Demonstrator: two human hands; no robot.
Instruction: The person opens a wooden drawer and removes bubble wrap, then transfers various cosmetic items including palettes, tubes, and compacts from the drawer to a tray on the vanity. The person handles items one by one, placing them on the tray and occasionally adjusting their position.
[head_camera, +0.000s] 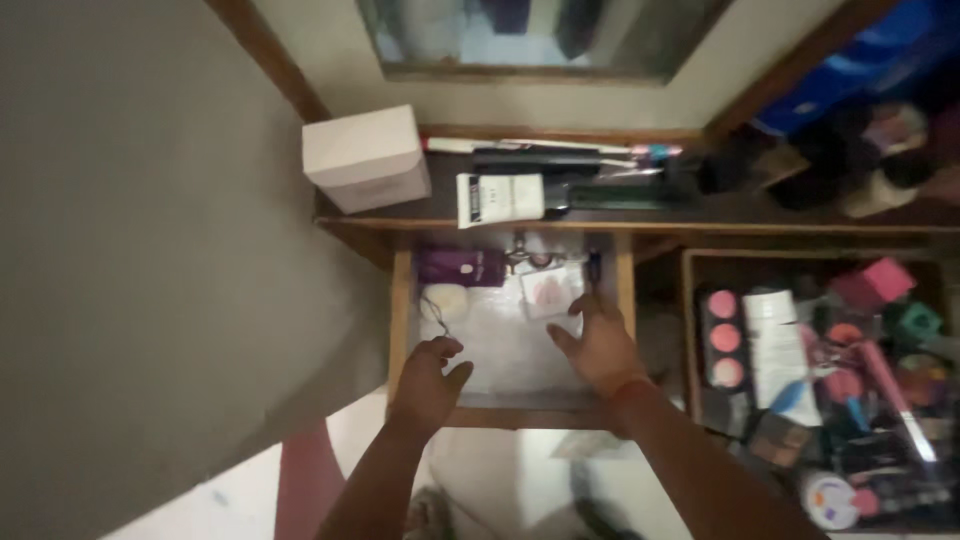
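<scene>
Head view: white box (365, 157) sits at the left end of the surface (720, 212), a white tube (500, 198) beside it. Below, the left hand (428, 380) rests on the open drawer (400, 310) lining, fingers loosely curled, holding nothing. Right hand (598, 345) lies flat inside the drawer, fingers spread, tips just beside a small clear packet (548, 290). Farther right, a second drawer (695, 262) holds cosmetics.

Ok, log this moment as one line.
left hand: open, in drawer near pale pad | right hand: open, flat on liner by clear packet
</scene>
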